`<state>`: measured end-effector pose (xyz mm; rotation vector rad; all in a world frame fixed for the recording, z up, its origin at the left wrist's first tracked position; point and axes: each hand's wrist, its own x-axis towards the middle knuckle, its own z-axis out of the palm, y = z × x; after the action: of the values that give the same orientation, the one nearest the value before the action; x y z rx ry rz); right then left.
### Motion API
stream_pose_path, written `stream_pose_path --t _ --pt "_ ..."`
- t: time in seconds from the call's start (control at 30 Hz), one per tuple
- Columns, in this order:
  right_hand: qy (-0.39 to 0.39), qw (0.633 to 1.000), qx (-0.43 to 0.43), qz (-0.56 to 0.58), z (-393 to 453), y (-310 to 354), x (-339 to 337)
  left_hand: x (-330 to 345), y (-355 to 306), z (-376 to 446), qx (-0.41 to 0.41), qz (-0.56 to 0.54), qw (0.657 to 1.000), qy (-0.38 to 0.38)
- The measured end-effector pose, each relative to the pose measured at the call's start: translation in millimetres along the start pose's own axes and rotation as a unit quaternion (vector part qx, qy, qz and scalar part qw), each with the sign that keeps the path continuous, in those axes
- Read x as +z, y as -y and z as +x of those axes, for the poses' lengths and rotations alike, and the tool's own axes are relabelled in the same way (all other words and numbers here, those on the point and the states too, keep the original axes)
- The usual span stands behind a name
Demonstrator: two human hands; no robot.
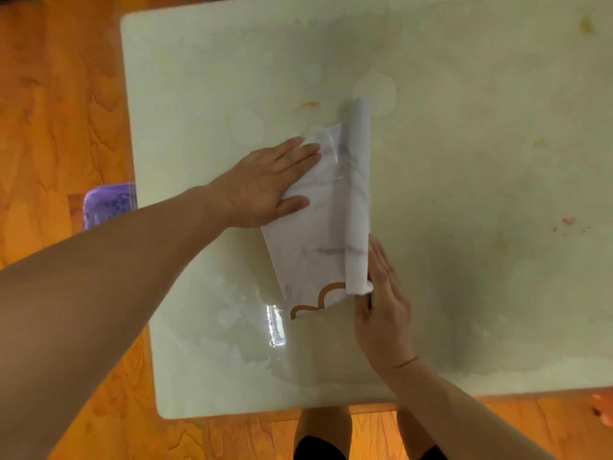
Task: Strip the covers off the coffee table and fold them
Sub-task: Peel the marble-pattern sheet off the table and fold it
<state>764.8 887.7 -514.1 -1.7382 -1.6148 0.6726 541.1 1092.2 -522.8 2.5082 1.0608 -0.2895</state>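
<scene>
Near the middle of the pale worktop, lying flat: the cover, a thin white sheet with faint purple smudges and an orange scalloped line at its near end. Rolling up along its right edge into a narrow tube running away from the viewer. Showing a clear, glossy layer at the far left corner of the cover and again just left of the near end, where a bright reflection is glinting.

Resting on the cover's left side, toward its far end: the left hand, palm down, fingers straight and close together, thumb stretched along the cloth, pressing rather than gripping. Spread fully flat, clutching nothing.

Sitting against the near end of the rolled edge: the right hand, fingers extended along the right side of the tube, thumb tucked at the roll's end. Touching the roll, apparently pinching its tip lightly between thumb and fingers, though hard telling how firm the hold is.

Marking the worktop well to the right of the cover: small red specks and yellowish stains. Peeking out from under the worktop's left edge, well left of the cover: a purple container on the orange wooden floor.
</scene>
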Motion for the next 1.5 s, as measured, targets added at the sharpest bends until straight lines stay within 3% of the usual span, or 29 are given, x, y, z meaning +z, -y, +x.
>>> stream_pose_path --t 0.13,0.2,0.27,0.3,0.4,0.5,0.6,0.67,0.73,0.77,0.8,0.87,0.9,0.93,1.0,1.07,1.17,1.2,1.33,1.5 --pt "0.003 0.999 -0.032 0.022 0.0 0.4 -0.5 11.3 -0.4 -2.7 0.002 0.040 0.999 -0.030" --pt "-0.002 0.994 0.102 0.046 8.0 3.2 -12.9 11.9 -2.5 -1.9 -0.008 0.052 0.998 -0.034" --pt "0.007 0.939 0.311 0.143 14.9 6.3 -24.0 13.1 -5.5 -2.9 -0.017 0.057 0.998 -0.027" --pt "0.006 0.911 0.366 0.189 16.3 6.9 -27.7 11.5 -6.0 -3.7 -0.017 0.044 0.999 -0.024" --pt "-0.004 0.885 0.403 0.232 17.9 9.9 -28.5 0.0 -8.1 10.7 -0.020 -0.034 0.996 -0.079" --pt "-0.028 0.863 0.427 0.270 18.2 14.9 -25.8 -18.0 -9.4 45.5 -0.109 -0.182 0.970 -0.123" --pt "-0.036 0.804 0.453 0.383 24.2 15.6 -30.4 -26.4 -6.2 61.7 -0.182 -0.315 0.928 -0.084" --pt "-0.031 0.732 0.465 0.496 28.6 10.7 -39.6 -33.2 -1.4 62.3 -0.185 -0.324 0.927 -0.037" --pt "0.018 0.697 0.458 0.552 36.3 3.5 -52.1 -45.6 1.9 58.1 -0.182 -0.340 0.923 0.003" --pt "0.047 0.698 0.445 0.559 42.7 -0.2 -60.5 -54.6 1.8 54.5 -0.182 -0.397 0.899 0.021" --pt "0.070 0.706 0.431 0.558 50.2 -7.1 -70.1 -63.7 0.5 49.5 -0.179 -0.486 0.854 0.043" --pt "0.119 0.729 0.395 0.546 71.7 -22.5 -96.3 -78.4 -4.0 39.5 -0.165 -0.652 0.733 0.100" --pt "0.150 0.737 0.381 0.538 82.7 -29.6 -110.4 -81.1 -7.1 33.0 -0.165 -0.695 0.688 0.130" --pt "0.179 0.744 0.366 0.530 93.5 -34.1 -124.9 -82.4 -11.1 27.3 -0.171 -0.712 0.664 0.149" --pt "0.204 0.753 0.361 0.511 107.7 -42.0 -147.2 -80.6 -26.5 16.4 -0.187 -0.725 0.646 0.148" --pt "0.183 0.753 0.394 0.494 109.7 -46.1 -160.9 -72.8 -48.7 4.3 -0.205 -0.744 0.629 0.091" --pt "0.257 0.665 0.441 0.545 96.4 -43.3 -174.7 -59.2 -91.9 -24.0 -0.256 -0.766 0.588 -0.038" --pt "0.285 0.654 0.454 0.533 92.6 -40.2 -178.0 -54.5 -105.0 -33.0 -0.274 -0.769 0.574 -0.061" --pt "0.348 0.728 0.468 0.360 99.3 -46.5 -190.5 -38.0 -136.6 -52.5 -0.324 -0.781 0.533 -0.033" --pt "0.390 0.724 0.447 0.351 107.8 -40.8 -216.9 -50.5 -146.9 -55.1 -0.332 -0.783 0.525 0.015"
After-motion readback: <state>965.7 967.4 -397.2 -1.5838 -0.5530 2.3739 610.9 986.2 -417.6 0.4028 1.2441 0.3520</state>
